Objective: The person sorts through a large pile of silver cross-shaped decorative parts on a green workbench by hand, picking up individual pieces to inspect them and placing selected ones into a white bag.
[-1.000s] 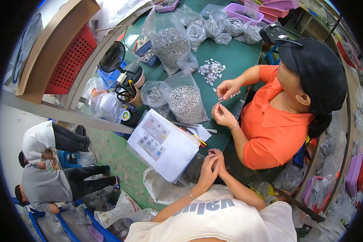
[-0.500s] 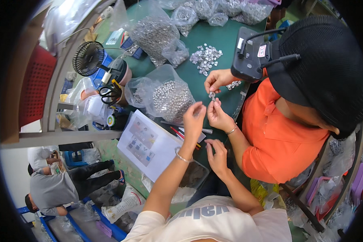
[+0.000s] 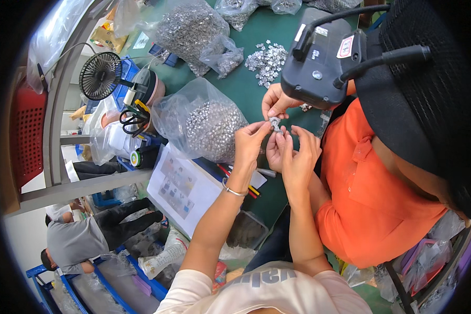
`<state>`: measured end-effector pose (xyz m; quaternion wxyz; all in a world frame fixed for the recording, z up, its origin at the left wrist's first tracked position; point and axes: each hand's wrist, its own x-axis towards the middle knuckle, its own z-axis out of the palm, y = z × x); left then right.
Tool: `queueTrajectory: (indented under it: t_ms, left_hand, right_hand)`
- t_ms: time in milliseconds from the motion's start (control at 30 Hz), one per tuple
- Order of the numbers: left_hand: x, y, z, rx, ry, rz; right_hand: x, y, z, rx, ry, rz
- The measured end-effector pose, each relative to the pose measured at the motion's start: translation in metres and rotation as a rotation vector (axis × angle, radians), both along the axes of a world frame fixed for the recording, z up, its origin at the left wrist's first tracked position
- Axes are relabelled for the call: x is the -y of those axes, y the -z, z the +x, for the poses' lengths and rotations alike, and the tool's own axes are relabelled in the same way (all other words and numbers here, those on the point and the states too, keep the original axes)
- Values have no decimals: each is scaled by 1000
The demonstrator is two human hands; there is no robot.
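Part (image 3: pixel 275 123): both hands newly raised to it, joining co-worker's hand (image 3: pixel 277 100).
Left hand (image 3: pixel 248 144) nearly pinched, right hand (image 3: pixel 301 158) half-spread; holds unclear. Work now shared.

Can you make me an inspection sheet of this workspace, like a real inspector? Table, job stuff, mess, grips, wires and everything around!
Surface: green table, bearing a pile of metal bits and a bag of shiny ones.
Job's things: small metal part, between a co-worker's hands.
Clutter: fan, scissors, papers, pencils.
Grips: left grip and right grip are beside the part, fingers bent; whether either holds it is unclear.
Cables: a thin cable curves above the fan; its ends are unclear.
Surroundings: co-worker in orange at right; person in grey and red basket at left.
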<state>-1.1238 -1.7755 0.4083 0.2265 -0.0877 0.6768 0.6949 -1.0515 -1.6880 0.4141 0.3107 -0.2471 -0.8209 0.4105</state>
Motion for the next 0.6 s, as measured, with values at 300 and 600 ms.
queueTrajectory:
  t_ms: [300,600]
  left_hand:
    - [9,-12,21,-84,-183,124]
    - [25,-56,51,-175,-374,367]
  right_hand:
    - [5,1,-11,69,-212,100]
    - [11,-41,-4,-131,-466,-197]
